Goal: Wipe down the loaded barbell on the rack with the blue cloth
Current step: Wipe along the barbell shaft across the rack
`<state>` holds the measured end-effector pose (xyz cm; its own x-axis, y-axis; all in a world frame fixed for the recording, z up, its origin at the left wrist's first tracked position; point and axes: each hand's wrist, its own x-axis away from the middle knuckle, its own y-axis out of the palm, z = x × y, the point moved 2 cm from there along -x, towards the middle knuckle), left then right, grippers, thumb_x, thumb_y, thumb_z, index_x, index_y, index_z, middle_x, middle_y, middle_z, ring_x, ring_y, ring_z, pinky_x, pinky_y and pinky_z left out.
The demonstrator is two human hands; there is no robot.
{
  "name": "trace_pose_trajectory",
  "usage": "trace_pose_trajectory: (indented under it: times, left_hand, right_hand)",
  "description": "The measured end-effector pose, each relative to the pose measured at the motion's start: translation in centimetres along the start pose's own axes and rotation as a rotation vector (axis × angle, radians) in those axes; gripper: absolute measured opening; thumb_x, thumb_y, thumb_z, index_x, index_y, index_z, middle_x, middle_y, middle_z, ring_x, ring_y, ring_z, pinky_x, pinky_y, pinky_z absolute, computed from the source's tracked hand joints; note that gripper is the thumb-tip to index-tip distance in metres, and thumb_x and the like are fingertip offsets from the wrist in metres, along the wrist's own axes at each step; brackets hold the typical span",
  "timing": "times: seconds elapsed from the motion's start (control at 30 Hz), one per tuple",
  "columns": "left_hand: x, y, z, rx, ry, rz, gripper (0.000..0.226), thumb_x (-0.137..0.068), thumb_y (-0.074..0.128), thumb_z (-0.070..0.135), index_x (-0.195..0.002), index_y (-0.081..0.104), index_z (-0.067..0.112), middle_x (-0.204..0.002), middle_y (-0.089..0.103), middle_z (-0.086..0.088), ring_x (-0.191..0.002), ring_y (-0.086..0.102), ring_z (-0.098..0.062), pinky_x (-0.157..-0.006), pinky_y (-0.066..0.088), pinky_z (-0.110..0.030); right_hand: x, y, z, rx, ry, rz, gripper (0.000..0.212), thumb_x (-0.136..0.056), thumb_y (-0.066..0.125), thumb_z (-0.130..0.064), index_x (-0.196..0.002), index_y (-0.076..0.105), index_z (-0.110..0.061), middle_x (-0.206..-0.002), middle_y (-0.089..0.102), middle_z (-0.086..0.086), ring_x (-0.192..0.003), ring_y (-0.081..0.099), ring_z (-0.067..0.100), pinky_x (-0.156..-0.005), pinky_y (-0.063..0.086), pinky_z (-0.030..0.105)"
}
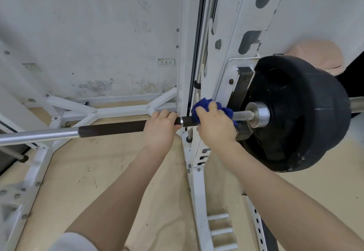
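Your right hand [214, 126] wraps the blue cloth [204, 105] around the barbell [118, 127] beside the rack upright [197, 53], fingers curled over it. Your left hand [161, 127] grips the bare bar just beside it; keep it braced and the cloth wrapped fully round as you slide toward the collar [260, 114].

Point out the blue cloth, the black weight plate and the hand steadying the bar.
blue cloth [201, 107]: head view, bunched part above the right hand's fingers.
black weight plate [307, 101]: head view, its rubber face.
left hand [160, 126]: head view, back of the hand gripping the bar.
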<state>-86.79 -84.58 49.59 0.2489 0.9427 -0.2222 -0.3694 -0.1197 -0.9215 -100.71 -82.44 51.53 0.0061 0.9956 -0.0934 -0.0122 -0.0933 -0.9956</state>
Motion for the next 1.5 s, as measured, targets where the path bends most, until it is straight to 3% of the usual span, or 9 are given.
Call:
trace_pose_trajectory:
  times: [0.2, 0.37, 0.5, 0.7, 0.93, 1.1, 1.3, 1.4, 1.5]
  left_hand:
    - [0.1, 0.3, 0.0, 0.031, -0.037, 0.03, 0.027, -0.087, 0.059, 0.023, -0.11, 0.062, 0.009, -0.103, 0.061, -0.013, -0.096, 0.049, -0.035, -0.075, 0.037, -0.039]
    - [0.6, 0.5, 0.2, 0.017, -0.021, 0.043, 0.023, -0.085, 0.061, 0.02, -0.103, 0.063, 0.005, -0.097, 0.063, -0.015, -0.091, 0.053, -0.036, -0.076, 0.042, -0.042]
    - [0.9, -0.6, -0.5, 0.076, -0.009, -0.008, 0.043, -0.091, 0.051, 0.018, -0.133, 0.044, 0.011, -0.121, 0.058, -0.011, -0.115, 0.047, -0.03, -0.092, 0.037, -0.036]
    - [3.9, -3.1, -6.3, 0.012, -0.097, 0.103, 0.055, -0.084, 0.054, 0.008, -0.136, 0.038, 0.006, -0.137, 0.048, -0.011, -0.128, 0.039, -0.03, -0.106, 0.03, -0.042]
    - [6.2, -4.3, -10.7, 0.039, -0.139, 0.132, 0.072, -0.072, 0.047, -0.011, -0.14, 0.027, 0.001, -0.144, 0.037, -0.014, -0.133, 0.034, -0.031, -0.113, 0.02, -0.04]
    - [6.9, -5.3, -15.1, -0.129, -0.33, 0.094, 0.07, -0.083, 0.035, -0.007, -0.146, 0.011, 0.015, -0.156, 0.009, -0.002, -0.144, 0.004, -0.022, -0.116, -0.002, -0.04]
    - [7.2, -5.2, -15.7, -0.143, -0.305, 0.035, 0.067, -0.087, 0.035, 0.003, -0.146, 0.006, 0.014, -0.157, 0.008, -0.002, -0.144, 0.0, -0.022, -0.117, -0.002, -0.038]
    - [7.1, -5.2, -15.1, -0.132, -0.34, 0.018, 0.071, -0.085, 0.039, 0.005, -0.146, 0.003, 0.012, -0.157, 0.002, -0.003, -0.144, -0.005, -0.022, -0.116, -0.005, -0.038]
    - [7.0, -5.2, -14.1, -0.129, -0.296, 0.019, 0.072, -0.085, 0.039, 0.005, -0.146, 0.0, 0.012, -0.157, -0.001, -0.001, -0.144, -0.008, -0.021, -0.116, -0.005, -0.038]
  right_hand:
    - [0.2, -1.2, 5.9, 0.081, 0.104, 0.034, 0.035, -0.091, 0.049, -0.02, -0.125, 0.044, -0.023, -0.109, 0.047, 0.011, -0.085, 0.056, 0.03, -0.063, 0.042, 0.034]
    - [1.3, 0.0, 0.1, -0.03, 0.08, 0.061, 0.029, -0.092, 0.048, -0.017, -0.121, 0.043, -0.014, -0.117, 0.048, 0.013, -0.087, 0.058, 0.029, -0.065, 0.042, 0.035]
    - [0.6, 0.0, -1.7, -0.009, -0.082, 0.032, 0.034, -0.092, 0.048, -0.022, -0.125, 0.042, -0.016, -0.121, 0.047, 0.013, -0.09, 0.058, 0.028, -0.066, 0.04, 0.034]
    - [-0.3, -0.9, -0.3, -0.095, 0.219, 0.019, 0.033, -0.091, 0.048, -0.025, -0.122, 0.045, -0.013, -0.109, 0.05, 0.014, -0.087, 0.059, 0.036, -0.06, 0.044, 0.036]
    - [0.2, 0.2, -15.8, -0.326, -0.039, 0.045, 0.034, -0.091, 0.049, -0.026, -0.122, 0.044, -0.013, -0.115, 0.049, 0.01, -0.083, 0.06, 0.029, -0.057, 0.04, 0.031]
    - [-0.7, 0.3, -17.3, -0.294, -0.306, 0.057, 0.039, -0.088, 0.051, -0.021, -0.127, 0.047, -0.021, -0.117, 0.05, 0.008, -0.085, 0.058, 0.027, -0.064, 0.044, 0.032]
    - [-1.1, -0.5, -12.5, -0.141, 0.066, 0.148, 0.036, -0.089, 0.05, -0.019, -0.125, 0.047, -0.021, -0.107, 0.048, 0.01, -0.071, 0.046, 0.024, -0.062, 0.033, 0.031]
    - [-0.7, 0.1, -16.9, -0.078, -0.07, 0.118, 0.03, -0.088, 0.047, -0.012, -0.118, 0.047, -0.015, -0.112, 0.048, 0.014, -0.072, 0.054, 0.028, -0.058, 0.031, 0.032]
    - [-0.3, 1.2, -18.2, -0.02, -0.214, 0.166, 0.038, -0.076, 0.064, -0.011, -0.113, 0.056, -0.016, -0.104, 0.056, 0.015, -0.051, 0.038, 0.022, -0.05, 0.027, 0.028]
